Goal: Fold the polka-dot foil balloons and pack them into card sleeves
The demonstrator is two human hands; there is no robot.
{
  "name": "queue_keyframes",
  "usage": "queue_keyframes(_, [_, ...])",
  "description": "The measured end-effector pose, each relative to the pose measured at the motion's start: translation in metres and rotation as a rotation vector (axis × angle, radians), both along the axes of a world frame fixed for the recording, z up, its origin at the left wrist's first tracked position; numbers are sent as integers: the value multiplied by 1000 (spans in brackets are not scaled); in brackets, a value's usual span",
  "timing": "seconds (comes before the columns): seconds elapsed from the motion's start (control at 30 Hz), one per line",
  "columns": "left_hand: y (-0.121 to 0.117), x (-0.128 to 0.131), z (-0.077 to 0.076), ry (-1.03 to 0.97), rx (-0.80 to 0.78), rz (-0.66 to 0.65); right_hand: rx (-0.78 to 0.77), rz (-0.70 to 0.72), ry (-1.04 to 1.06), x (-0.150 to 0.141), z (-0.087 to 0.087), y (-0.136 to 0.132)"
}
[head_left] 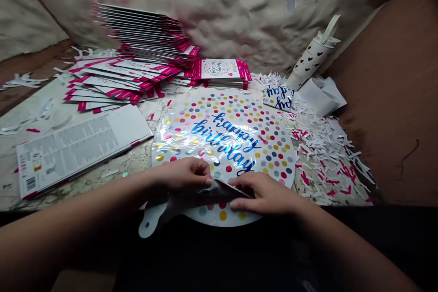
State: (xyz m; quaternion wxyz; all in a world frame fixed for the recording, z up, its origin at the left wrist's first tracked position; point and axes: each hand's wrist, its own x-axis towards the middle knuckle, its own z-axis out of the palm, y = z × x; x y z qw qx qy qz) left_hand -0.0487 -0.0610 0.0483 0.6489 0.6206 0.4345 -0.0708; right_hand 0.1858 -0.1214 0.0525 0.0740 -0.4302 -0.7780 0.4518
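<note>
A flat, round foil balloon (pixel 236 105) lies in front of me, white with coloured dots and blue "happy birthday" lettering. A fold of the foil with a silvery inner side stands up near its front edge. My left hand (pixel 186 174) pinches this fold between thumb and fingers. On the other side, my right hand (pixel 265 191) has its fingers over the fold and its thumb on the dotted foil below. The balloon's tail (pixel 148 221), a white tab with a small hole, sticks out over the table edge at lower left.
Pink-and-white packets (pixel 147 41) are piled at the back left. A grey-and-white printed pack (pixel 82 146) lies at left. On the right are a folded foil balloon (pixel 278 98), a heart-patterned tumbler (pixel 310 61), crumpled white paper (pixel 321 96) and paper scraps (pixel 325 155).
</note>
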Motion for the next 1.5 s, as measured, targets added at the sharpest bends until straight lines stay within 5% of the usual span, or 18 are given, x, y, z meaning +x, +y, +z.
queue_keyframes(0.13, [-1,7,6,21,116,26,108,-91,29,-22,-3,5])
queue_keyframes(0.37, [-8,1,16,123,374,-255,-211,-371,309,-36,-34,0])
queue_keyframes(0.5, [-15,8,21,149,691,-271,-283,-322,375,-36,-30,1])
queue_keyframes(0.67, [-37,-7,22,263,966,-398,-43,-333,341,-38,-25,-3])
queue_keyframes(0.9, [-34,-86,30,531,1299,-74,35,-452,602,-38,-42,-18])
queue_keyframes(0.97, [-28,-94,26,377,1270,-61,82,-452,604,-40,-41,-20])
queue_keyframes(1.07, [-21,-97,20,125,1007,-230,240,-321,503,-45,-36,-28])
queue_keyframes(1.2, [-11,-112,32,125,774,-408,302,-287,400,-48,-36,-39])
queue_keyframes(1.33, [0,-119,46,102,803,-285,129,-463,444,-46,-41,-39])
queue_keyframes(1.43, [3,-99,34,174,836,-215,152,-459,412,-49,-41,-37])
queue_keyframes(1.5, [1,-82,17,135,877,-266,298,-367,295,-53,-39,-42])
